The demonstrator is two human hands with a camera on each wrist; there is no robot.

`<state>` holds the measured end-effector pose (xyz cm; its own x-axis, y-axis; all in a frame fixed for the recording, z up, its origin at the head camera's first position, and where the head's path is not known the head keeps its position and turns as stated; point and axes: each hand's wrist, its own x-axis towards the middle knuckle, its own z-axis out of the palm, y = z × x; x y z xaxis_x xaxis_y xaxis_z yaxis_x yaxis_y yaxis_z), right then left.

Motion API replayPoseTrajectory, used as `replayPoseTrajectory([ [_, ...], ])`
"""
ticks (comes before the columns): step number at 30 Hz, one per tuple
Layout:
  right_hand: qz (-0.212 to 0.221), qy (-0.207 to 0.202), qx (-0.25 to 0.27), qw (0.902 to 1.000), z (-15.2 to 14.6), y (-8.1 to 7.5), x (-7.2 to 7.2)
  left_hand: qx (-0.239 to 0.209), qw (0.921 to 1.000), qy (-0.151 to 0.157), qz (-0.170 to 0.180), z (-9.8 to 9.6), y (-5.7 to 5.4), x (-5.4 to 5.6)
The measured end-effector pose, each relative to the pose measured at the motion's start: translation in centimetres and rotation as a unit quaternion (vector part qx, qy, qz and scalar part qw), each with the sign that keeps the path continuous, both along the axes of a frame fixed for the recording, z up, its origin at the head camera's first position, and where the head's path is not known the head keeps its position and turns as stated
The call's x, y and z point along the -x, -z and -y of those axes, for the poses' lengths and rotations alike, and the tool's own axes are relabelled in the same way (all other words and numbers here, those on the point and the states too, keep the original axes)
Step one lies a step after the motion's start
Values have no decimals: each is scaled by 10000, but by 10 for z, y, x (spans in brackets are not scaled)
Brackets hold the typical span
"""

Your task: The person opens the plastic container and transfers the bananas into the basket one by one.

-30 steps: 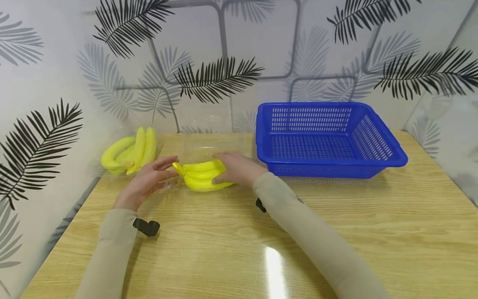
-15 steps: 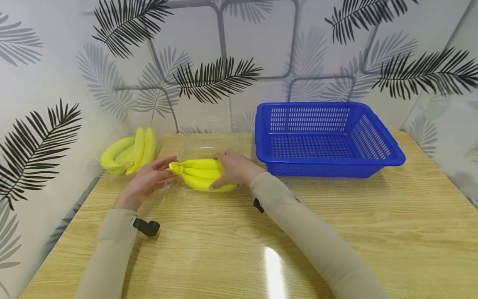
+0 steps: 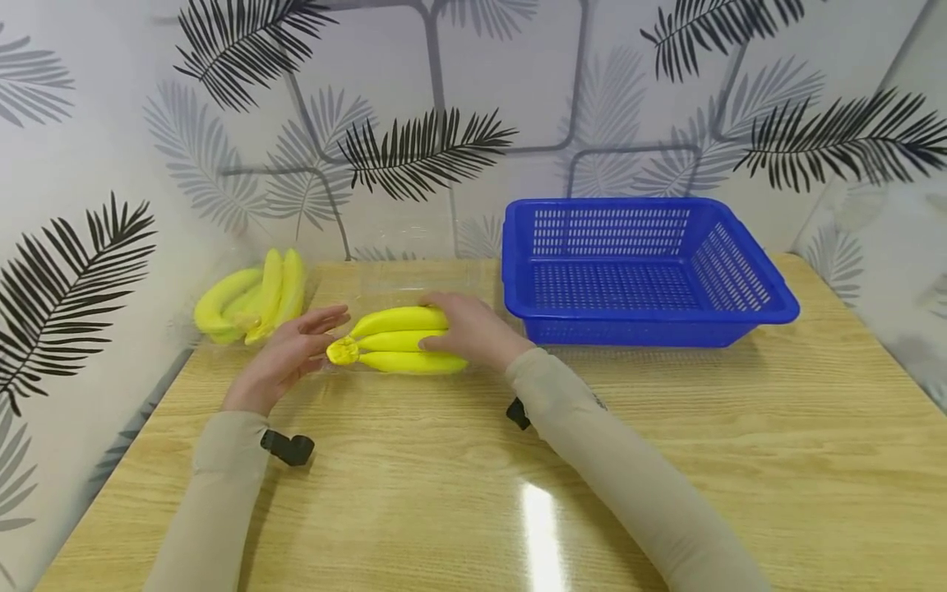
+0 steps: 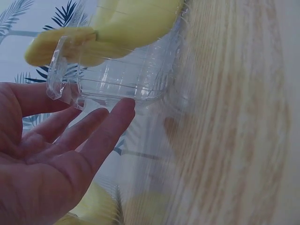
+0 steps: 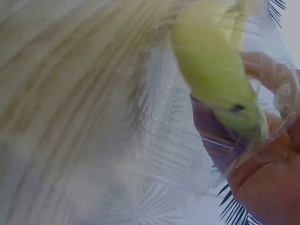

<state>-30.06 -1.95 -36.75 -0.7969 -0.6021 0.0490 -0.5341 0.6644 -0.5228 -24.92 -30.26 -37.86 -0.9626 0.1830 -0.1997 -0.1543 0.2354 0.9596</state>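
A bunch of yellow bananas point(image 3: 392, 340) lies in a clear plastic clamshell container point(image 4: 124, 79) left of the table's middle, its stem end pointing left. My right hand point(image 3: 477, 329) grips the bunch at its right end, thumb over the front and fingers behind. The right wrist view has that hand point(image 5: 269, 173) inside the clear wall, around the banana tips point(image 5: 239, 112). Beside the stem end is my left hand point(image 3: 277, 362). In the left wrist view its fingers point(image 4: 101, 133) are extended and touch the container's outer end. The raised lid point(image 3: 422, 275) stands behind the bananas.
A blue perforated basket point(image 3: 658, 329) stands at the back right, with nothing visible inside. At the far left, a second bunch of bananas point(image 3: 270, 296) sits in what looks like clear packaging. Patterned wall covering point(image 3: 518, 82) rises behind the wooden table point(image 3: 414, 477).
The banana bunch has shifted slightly left and turned in my right hand, so its stem end now sits lower and faces me more. My left hand stays nearly still.
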Motion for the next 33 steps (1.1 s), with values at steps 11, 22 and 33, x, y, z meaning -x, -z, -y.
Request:
replayPoseTrajectory([
  [11,171,230,985,9947,-5,1,-6,69,10000,-11,21,0,-1,-2],
  [22,377,558,1682,9834,-11,-12,-14,-217,9995,-204,106,-4,0,-1],
  [33,-194,643,2154,9742,-31,-45,-20,-153,9997,-191,60,-5,1,1],
])
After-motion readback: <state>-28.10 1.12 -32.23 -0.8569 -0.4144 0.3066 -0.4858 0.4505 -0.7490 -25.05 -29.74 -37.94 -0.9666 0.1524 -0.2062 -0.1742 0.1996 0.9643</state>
